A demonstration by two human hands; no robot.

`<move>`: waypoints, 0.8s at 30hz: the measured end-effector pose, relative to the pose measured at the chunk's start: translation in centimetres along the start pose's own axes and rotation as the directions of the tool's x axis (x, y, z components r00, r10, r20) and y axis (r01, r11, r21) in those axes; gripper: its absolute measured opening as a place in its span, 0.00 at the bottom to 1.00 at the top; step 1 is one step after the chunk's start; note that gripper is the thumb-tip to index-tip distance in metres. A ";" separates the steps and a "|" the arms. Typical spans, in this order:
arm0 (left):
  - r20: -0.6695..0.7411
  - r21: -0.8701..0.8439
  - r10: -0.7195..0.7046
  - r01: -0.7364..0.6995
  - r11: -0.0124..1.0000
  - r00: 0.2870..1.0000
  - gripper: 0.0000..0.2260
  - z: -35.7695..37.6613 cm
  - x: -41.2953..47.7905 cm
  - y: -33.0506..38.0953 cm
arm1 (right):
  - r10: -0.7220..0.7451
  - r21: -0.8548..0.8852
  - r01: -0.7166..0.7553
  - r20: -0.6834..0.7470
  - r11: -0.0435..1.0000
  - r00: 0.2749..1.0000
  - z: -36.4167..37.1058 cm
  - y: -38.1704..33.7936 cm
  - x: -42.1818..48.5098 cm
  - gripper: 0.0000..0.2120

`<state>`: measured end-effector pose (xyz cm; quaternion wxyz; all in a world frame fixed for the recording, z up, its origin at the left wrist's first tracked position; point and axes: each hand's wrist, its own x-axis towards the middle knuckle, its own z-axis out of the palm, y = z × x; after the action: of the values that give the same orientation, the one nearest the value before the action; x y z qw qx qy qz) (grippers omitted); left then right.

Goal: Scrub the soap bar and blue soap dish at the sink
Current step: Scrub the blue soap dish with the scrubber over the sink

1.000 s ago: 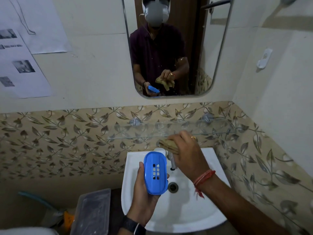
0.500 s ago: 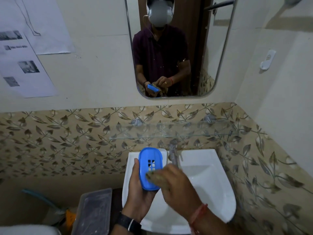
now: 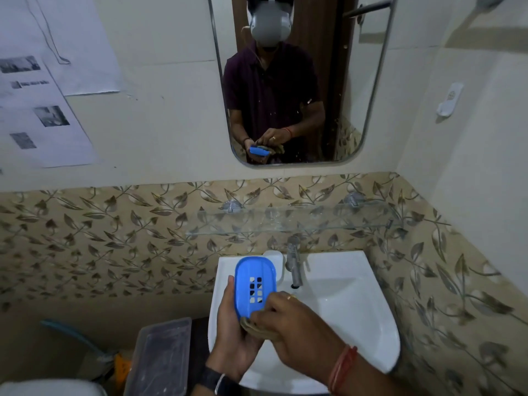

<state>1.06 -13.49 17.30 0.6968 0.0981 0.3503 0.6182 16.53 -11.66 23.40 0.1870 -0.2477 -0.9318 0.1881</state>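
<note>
My left hand point(image 3: 233, 335) holds the blue soap dish point(image 3: 253, 284) upright over the left part of the white sink point(image 3: 357, 324); the dish has a grid of drain holes in its middle. My right hand point(image 3: 291, 324) grips a tan scrubbing cloth point(image 3: 254, 328) and presses it against the lower end of the dish. Most of the cloth is hidden under my fingers. No soap bar shows in this view.
A metal tap point(image 3: 294, 265) stands at the back of the sink, with a white holder point(image 3: 278, 260) beside it. A glass shelf point(image 3: 288, 221) runs above. The mirror point(image 3: 288, 81) reflects me. A clear plastic box point(image 3: 160, 358) sits to the sink's left.
My right hand came away from the tap with the cloth and moved down to the lower end of the dish. My left hand raised the dish slightly and shifted it left.
</note>
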 end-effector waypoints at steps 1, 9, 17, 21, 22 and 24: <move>0.006 -0.018 0.000 0.000 1.000 1.000 0.34 -0.1 -0.1 0.0 | -0.014 -0.047 0.016 0.042 0.999 0.999 -0.6 0.3 0.2 0.17; 0.003 -0.019 0.012 -0.012 1.000 1.000 0.31 -0.1 0.0 0.6 | -0.095 -0.298 0.137 0.151 0.945 0.984 -6.1 2.6 3.3 0.14; -0.017 0.004 0.011 -0.011 1.000 1.000 0.29 0.2 -0.6 -0.1 | 0.085 -0.241 -0.115 -0.131 0.964 0.988 -5.1 2.8 4.4 0.15; -0.058 0.026 0.066 -0.065 0.998 0.996 0.29 0.2 -0.7 -0.2 | 0.215 -0.171 -0.219 -0.044 0.960 0.976 -1.7 1.5 2.4 0.15; -0.074 0.028 0.072 -0.070 0.997 0.995 0.29 0.1 -0.8 -0.2 | 0.239 -0.176 -0.239 -0.024 0.955 0.971 -1.1 1.1 2.0 0.15; -0.101 0.043 0.089 -0.085 0.995 0.991 0.30 -0.1 -0.9 -0.4 | 0.257 -0.197 -0.248 0.018 0.948 0.966 -0.4 0.4 1.2 0.15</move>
<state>1.37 -14.48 17.37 0.6482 0.0947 0.3931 0.6452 15.86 -10.61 23.89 0.1162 -0.3777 -0.9101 0.1247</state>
